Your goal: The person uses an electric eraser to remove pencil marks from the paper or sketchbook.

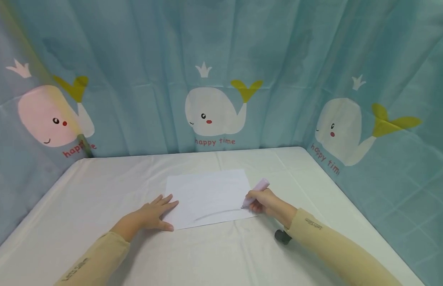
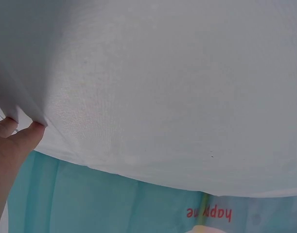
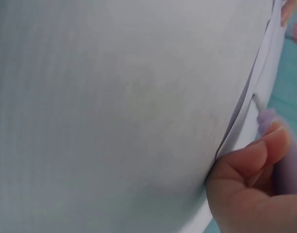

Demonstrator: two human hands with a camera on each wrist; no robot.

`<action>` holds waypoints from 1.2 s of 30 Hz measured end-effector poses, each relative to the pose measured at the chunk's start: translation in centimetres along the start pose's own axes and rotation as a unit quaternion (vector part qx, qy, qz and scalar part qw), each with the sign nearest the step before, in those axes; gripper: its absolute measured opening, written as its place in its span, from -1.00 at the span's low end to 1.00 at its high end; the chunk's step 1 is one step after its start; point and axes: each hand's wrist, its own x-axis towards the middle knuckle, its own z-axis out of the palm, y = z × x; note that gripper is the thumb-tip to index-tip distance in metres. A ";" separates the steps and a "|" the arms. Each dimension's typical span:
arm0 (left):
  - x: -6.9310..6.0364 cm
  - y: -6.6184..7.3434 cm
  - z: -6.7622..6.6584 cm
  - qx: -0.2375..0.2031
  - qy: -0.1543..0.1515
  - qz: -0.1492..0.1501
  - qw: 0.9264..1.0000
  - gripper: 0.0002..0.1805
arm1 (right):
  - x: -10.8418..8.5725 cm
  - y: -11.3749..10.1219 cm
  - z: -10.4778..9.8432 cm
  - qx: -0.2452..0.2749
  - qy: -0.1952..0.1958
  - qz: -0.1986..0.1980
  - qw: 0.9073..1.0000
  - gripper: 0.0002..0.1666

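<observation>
Gripping lilac marker (image 1: pixel 261 185), right fingers (image 1: pixel 255 194) at edge of paper (image 1: pixel 207 194), left fingers (image 1: pixel 169 206) spread over opposite edge, tablecloth (image 1: pixel 200 258) all round

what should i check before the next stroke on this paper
1. Paper steadied: ok, the left hand rests across the left edge of the paper, fingers spread.
2. Marker gripped: ok, the right hand pinches the pale purple marker.
3. Marker uncapped: ok, its tip is bare.
4. Tip contact: cannot tell; it is at the right end of the faint line, but whether it presses is unclear.
5. Near edge flat: cannot tell; the right wrist view shows a dark gap or shadow along it.
6. Sleeve clear of the dark object: cannot tell; the right sleeve partly hides it.
</observation>
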 end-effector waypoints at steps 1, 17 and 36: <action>0.0 0.0 0.0 0.000 0.000 0.001 1.000 -0.01 | 0.0 0.0 0.0 0.002 0.001 0.000 1.000 -0.79; 0.0 0.1 -0.1 -0.010 -0.001 -0.011 1.000 0.00 | 0.1 0.0 0.0 0.014 0.027 -0.009 1.000 -0.74; -0.1 0.0 0.0 -0.012 0.002 -0.003 1.000 0.00 | -0.1 0.1 0.6 0.004 0.020 -0.015 1.000 -0.78</action>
